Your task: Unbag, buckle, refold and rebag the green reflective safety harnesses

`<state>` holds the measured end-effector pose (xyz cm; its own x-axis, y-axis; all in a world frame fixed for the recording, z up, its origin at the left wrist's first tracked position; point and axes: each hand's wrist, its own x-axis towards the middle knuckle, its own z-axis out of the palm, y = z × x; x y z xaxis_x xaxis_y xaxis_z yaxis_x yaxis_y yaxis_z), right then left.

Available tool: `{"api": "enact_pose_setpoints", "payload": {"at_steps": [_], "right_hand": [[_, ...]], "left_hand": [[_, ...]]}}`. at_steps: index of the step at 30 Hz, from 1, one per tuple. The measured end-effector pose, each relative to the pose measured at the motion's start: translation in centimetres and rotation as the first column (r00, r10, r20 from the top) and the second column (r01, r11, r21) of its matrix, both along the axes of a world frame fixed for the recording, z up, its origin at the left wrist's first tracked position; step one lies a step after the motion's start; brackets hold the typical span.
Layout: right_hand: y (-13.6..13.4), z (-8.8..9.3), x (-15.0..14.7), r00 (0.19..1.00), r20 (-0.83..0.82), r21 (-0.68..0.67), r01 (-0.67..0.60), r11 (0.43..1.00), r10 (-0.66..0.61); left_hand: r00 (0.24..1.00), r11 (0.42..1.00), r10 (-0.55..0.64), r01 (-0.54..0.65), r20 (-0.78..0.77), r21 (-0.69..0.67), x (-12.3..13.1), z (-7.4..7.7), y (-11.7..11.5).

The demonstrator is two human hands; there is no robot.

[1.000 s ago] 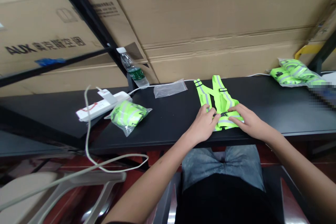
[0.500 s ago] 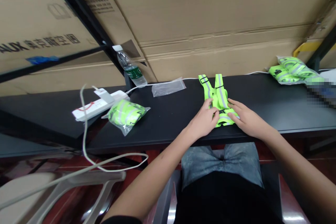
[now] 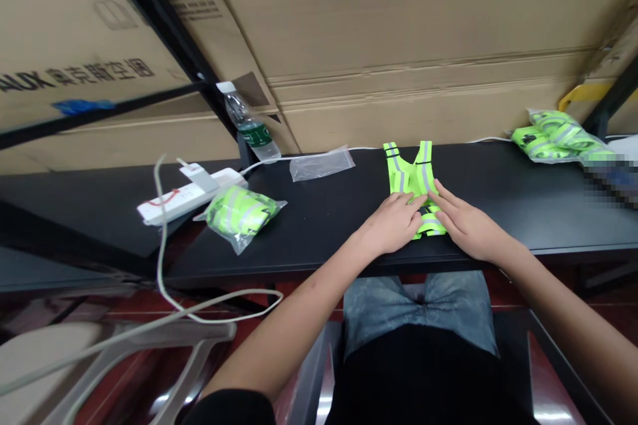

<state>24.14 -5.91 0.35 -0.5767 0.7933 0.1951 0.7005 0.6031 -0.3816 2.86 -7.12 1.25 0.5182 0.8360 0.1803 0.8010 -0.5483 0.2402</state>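
A neon yellow-green reflective vest [image 3: 426, 176] with grey stripes and black buckles lies folded on the black tabletop [image 3: 319, 226], its two shoulder straps pointing away from me. My left hand [image 3: 399, 222] rests over the vest's left and middle part, fingers stretched out across the fabric. On the right edge of the vest lies my right hand [image 3: 466, 226], flat with its fingers extended and the thumb side apart. Neither hand grips the fabric. Part of the vest's middle is hidden beneath my fingers.
To the left are a bagged reflective vest [image 3: 242, 216], a white power strip [image 3: 194, 196] with a cable and a water bottle [image 3: 254, 129]. An empty clear plastic bag [image 3: 321, 165] lies near the back. More bagged vests [image 3: 561, 136] sit at the far right. Cardboard [image 3: 423, 26] stands behind.
The vest's straps now lie straighter and wider apart. My left hand has flattened and shifted slightly right over the vest; my right hand has moved only a little.
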Motion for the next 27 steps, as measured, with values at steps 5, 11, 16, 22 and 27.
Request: {"api": "enact_pose_setpoints", "payload": {"at_steps": [5,11,16,22,27], "right_hand": [[0.7,-0.2,0.1,0.998,0.042,-0.032,0.038,0.999,-0.036],[1.7,-0.5,0.5,0.998,0.017,-0.029,-0.065,0.997,0.065],[1.6,-0.2,0.7,0.997,0.051,-0.028,-0.064,0.998,0.065],[1.1,-0.6,1.0,0.994,0.032,0.007,-0.108,0.994,0.108],[0.8,-0.5,0.9,0.997,-0.044,-0.036,-0.062,0.997,0.060]], "left_hand": [[0.999,0.999,0.027,-0.028,-0.018,-0.022,0.1,0.1,0.0],[1.000,0.998,0.009,-0.007,0.029,-0.067,0.3,0.6,0.7],[0.998,0.999,0.030,-0.029,0.057,-0.020,0.1,0.2,0.5],[0.980,0.953,0.200,-0.197,0.010,0.231,0.5,-0.6,-1.4],[0.994,0.957,0.104,-0.094,-0.023,0.275,0.3,-0.4,-2.2]]}}
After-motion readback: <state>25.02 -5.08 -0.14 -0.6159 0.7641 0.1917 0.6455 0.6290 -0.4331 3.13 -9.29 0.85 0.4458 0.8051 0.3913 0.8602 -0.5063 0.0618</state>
